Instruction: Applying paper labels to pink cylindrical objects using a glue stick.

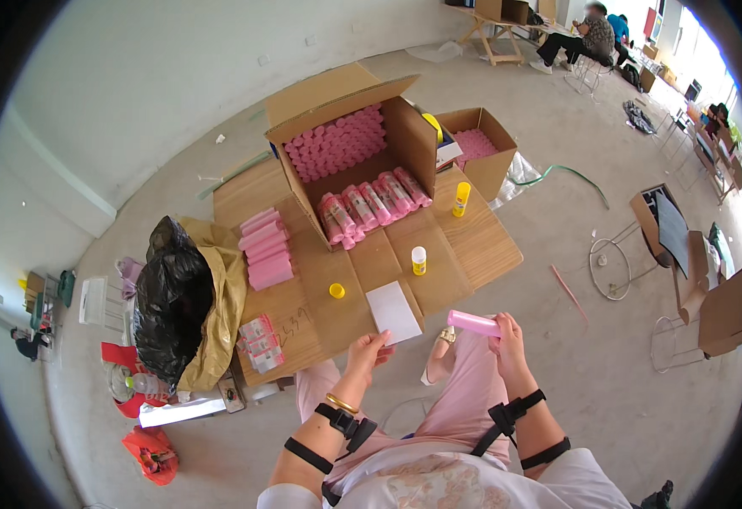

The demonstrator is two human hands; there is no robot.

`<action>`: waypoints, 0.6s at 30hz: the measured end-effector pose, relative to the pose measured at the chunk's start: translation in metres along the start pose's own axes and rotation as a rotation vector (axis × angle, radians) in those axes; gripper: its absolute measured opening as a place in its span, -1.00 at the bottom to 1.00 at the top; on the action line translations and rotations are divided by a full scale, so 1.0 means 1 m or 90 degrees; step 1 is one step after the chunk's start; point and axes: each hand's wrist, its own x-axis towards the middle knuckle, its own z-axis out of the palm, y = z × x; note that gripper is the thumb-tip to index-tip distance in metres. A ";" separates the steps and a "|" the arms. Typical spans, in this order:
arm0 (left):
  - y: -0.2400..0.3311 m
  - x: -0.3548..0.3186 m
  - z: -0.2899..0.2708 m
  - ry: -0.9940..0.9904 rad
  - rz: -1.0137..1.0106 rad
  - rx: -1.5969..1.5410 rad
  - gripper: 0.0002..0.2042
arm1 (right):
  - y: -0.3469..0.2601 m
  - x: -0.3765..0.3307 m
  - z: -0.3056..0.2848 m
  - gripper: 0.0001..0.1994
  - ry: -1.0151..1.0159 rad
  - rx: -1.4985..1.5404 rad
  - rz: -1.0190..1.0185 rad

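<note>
My right hand (pixel 511 337) is closed round one end of a pink roll (pixel 473 323), held up to the right of the table's near edge. At that edge my left hand (pixel 366 355) pinches the near left corner of a white paper stack (pixel 395 310). A glue stick (pixel 419 260) stands upright without its cap just beyond the paper. The yellow cap (pixel 336 290) lies to its left. Farther right stands a yellow glue stick (pixel 461 199). Several plain pink rolls (pixel 266 248) lie at the left, with printed labels (pixel 261 343) nearer me.
An open carton (pixel 350 170) on the wooden table (pixel 490 246) holds pink rolls, with labelled rolls at its front. Another carton (pixel 494 140) of rolls stands behind at the right. A black plastic bag (pixel 167 305) is at the left. People (pixel 591 38) sit at the far right.
</note>
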 end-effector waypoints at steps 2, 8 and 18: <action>0.002 0.004 0.004 0.014 0.062 -0.123 -0.79 | -0.001 0.000 0.000 -0.81 -0.006 0.002 0.001; 0.008 0.023 0.011 0.051 0.102 -0.250 -0.82 | -0.002 0.001 -0.006 -0.79 -0.009 0.005 -0.014; 0.035 -0.002 0.015 0.022 0.102 -0.260 -0.80 | -0.015 -0.008 0.011 -0.79 -0.033 0.006 -0.005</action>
